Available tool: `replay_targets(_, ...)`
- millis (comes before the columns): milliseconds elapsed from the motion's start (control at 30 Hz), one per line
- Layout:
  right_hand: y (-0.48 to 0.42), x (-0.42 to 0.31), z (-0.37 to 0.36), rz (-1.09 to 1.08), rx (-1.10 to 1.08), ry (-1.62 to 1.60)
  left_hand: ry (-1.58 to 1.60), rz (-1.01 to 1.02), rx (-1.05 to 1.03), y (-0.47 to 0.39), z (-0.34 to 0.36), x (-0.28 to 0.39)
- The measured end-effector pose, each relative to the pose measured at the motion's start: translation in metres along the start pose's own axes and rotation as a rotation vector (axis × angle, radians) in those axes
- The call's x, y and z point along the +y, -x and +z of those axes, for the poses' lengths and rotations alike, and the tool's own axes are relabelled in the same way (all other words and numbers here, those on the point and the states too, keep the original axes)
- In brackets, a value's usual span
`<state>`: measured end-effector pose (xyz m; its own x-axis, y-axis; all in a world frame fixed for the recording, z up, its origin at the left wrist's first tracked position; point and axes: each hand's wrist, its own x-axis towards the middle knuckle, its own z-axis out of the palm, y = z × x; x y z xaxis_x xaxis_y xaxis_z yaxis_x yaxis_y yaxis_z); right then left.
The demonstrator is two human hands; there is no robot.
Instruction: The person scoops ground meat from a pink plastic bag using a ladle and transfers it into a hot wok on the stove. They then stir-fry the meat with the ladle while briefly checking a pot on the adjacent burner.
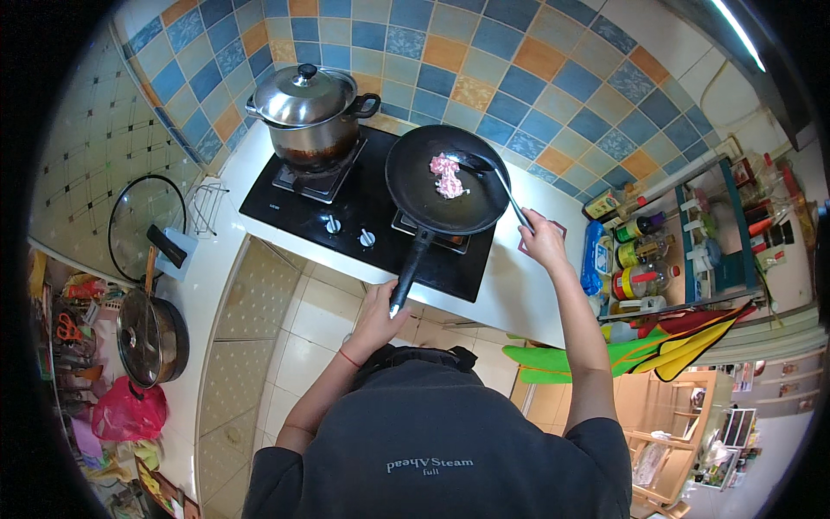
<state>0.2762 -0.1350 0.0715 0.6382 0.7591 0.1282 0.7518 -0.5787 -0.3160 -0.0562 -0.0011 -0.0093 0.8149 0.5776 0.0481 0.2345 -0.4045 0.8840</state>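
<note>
A black frying pan [421,201] sits tilted on the right burner of a black glass gas hob [298,224]. Pinkish minced or chopped meat [447,176] lies in its middle. At the near end of the pan's handle, my left hand [377,319] is closed around the grip. My right hand [543,240] holds the handle of a spatula [512,194], whose dark blade rests in the pan to the right of the meat. On the left burner stands a lidded stainless steel pot [311,123].
Bottles [645,282] and a blue packet [593,259] crowd the right shelf. Along the left counter are a glass lid [146,227], a wire rack [207,207], a lidded pan [152,337] and a pink plastic bag [130,410]. A tiled wall [454,58] rises behind the hob.
</note>
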Motion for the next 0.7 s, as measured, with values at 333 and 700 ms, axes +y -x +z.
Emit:
replay_targets(333, -0.043, 0.000, 0.034, -0.196, -0.105, 0.206, -0.180, -0.047, 0.335, 0.021, 0.018, 0.034)
replay_targets(700, 0.011, -0.016, -0.060, -0.215, -0.131, 0.186, -0.226, -0.165, 0.500, 0.079, 0.022, 0.049)
